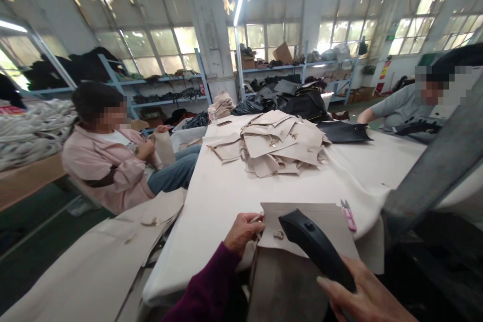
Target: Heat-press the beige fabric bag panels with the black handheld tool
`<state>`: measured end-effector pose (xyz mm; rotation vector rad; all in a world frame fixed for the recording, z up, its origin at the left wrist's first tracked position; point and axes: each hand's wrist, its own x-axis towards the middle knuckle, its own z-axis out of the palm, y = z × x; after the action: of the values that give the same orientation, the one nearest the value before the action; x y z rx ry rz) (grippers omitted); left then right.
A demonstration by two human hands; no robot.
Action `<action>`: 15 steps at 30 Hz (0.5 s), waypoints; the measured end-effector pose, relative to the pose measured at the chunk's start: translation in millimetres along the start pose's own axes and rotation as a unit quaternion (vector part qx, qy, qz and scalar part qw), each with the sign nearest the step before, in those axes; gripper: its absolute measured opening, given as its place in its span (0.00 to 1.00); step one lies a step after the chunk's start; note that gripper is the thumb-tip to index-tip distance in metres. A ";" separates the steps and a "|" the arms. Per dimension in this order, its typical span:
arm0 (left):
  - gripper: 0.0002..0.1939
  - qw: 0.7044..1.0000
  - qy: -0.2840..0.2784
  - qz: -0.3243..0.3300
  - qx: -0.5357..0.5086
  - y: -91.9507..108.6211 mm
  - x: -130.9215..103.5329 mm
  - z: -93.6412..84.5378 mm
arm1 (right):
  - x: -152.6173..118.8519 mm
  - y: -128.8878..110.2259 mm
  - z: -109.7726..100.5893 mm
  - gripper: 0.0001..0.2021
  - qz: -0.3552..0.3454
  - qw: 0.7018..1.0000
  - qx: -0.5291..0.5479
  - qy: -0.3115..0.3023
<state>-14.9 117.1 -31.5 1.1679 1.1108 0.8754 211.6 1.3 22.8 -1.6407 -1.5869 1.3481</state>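
Note:
A beige bag panel lies at the table's near edge, with a small metal-ringed tab near its left side. My left hand pinches the panel's left edge between thumb and fingers. In my right hand is a black curved handheld tool, its exact kind unclear. The tool's blunt head hangs over the panel, just right of the tab; I cannot tell whether it touches. Below the panel's fold, a darker beige part drops toward my lap. Pink-handled thread snips rest beside the panel's right edge.
A heap of beige panels covers the middle of the white table. More panels lie lower left. One co-worker sits left holding a beige piece; another is at right. A grey metal post slants up close on the right.

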 end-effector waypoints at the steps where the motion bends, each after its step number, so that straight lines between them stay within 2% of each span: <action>1: 0.06 1.000 0.000 0.006 0.000 1.6 -2.5 1.6 | 3.2 -4.0 2.6 0.13 -0.006 1.000 0.004 -0.008; 6: 0.06 0.996 -0.023 0.054 -0.074 2.0 -12.8 11.9 | 16.8 -13.0 10.4 0.09 -0.044 0.998 0.037 -0.032; 10: 0.14 0.983 -0.049 0.048 -0.173 -8.1 -16.0 26.9 | 18.3 -23.6 12.2 0.08 -0.034 0.997 0.058 -0.034; 13: 0.17 0.978 -0.072 0.045 -0.192 -11.2 -20.1 36.5 | 18.8 -30.9 10.3 0.11 -0.039 0.996 0.070 -0.042; 15: 0.16 0.979 -0.076 0.033 -0.188 -8.3 -24.6 39.5 | 19.1 -32.8 5.7 0.13 -0.043 0.996 0.073 -0.021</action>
<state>16.9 82.3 -33.6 0.9415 0.7439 0.9816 188.5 24.3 42.9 -1.4518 -1.5261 1.4265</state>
